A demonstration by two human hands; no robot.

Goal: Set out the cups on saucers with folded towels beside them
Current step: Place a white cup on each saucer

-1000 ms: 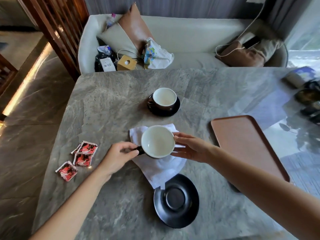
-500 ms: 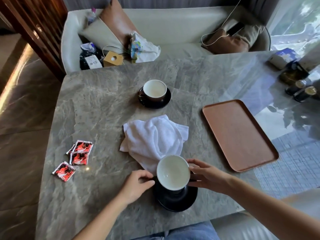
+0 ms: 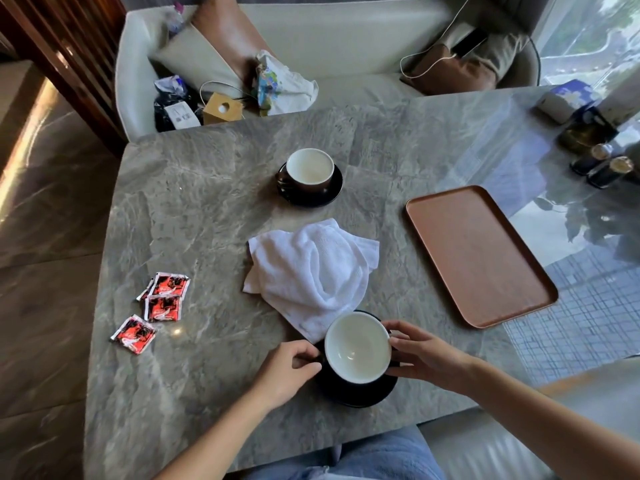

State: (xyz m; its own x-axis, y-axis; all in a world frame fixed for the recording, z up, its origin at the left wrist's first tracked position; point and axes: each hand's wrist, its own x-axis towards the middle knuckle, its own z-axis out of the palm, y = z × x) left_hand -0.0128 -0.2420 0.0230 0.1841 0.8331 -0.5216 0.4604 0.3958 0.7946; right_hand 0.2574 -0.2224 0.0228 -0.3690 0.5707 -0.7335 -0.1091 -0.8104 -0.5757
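A dark cup with a white inside, the near cup (image 3: 357, 347), sits on a black saucer (image 3: 360, 393) near the table's front edge. My left hand (image 3: 289, 370) pinches its handle on the left side. My right hand (image 3: 420, 355) cups its right wall. A crumpled white towel (image 3: 311, 268) lies just behind it, one corner touching the saucer. A second cup (image 3: 309, 169) stands on its own black saucer (image 3: 332, 192) farther back at the table's middle.
A brown rectangular tray (image 3: 479, 252) lies to the right. Three red sachets (image 3: 157, 306) lie at the left. Small dark jars (image 3: 604, 166) and a box stand at the far right. A sofa with cushions and clutter lies beyond the grey marble table (image 3: 207, 209).
Both hands carried the near cup from over the towel back toward me and lowered it onto the black saucer. The towel is uncovered.
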